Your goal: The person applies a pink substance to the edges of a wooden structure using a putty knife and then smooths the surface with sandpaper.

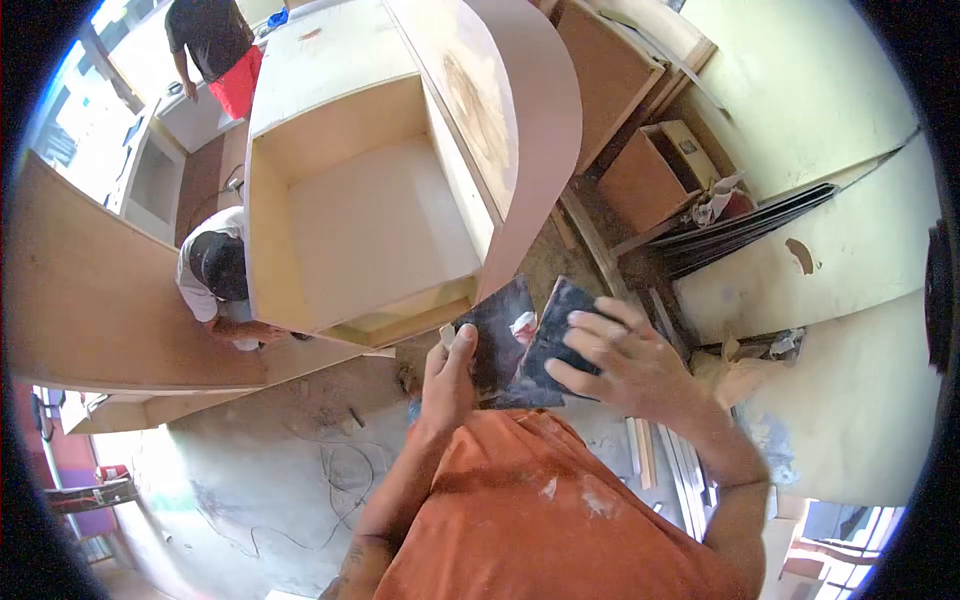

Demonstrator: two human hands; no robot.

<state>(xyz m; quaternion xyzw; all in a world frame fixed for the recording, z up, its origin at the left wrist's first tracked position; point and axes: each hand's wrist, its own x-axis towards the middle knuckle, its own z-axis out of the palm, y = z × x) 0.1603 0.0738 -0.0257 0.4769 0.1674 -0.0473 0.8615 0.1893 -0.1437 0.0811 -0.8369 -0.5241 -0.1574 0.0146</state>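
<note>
My left hand (451, 377) is closed around the edge of a dark flat plate (490, 345), thumb on top, just in front of my orange shirt. A small pale piece (447, 335) sticks out beside that thumb. On the plate's right part sits a white and pink lump of paste (523, 327). My right hand (630, 360) grips a second dark, thin rectangular plate (562, 335), fingers spread across its face. This one is tilted, its lower edge close to the first plate and the lump.
Ahead stands a large wooden cabinet (270, 225) with an open compartment and a curved pinkish edge (550, 110). A crouching person (212, 265) works at its left side; another person (210, 45) stands behind. Pale panels (790, 270) lie at right. A cable (345, 490) trails over the floor.
</note>
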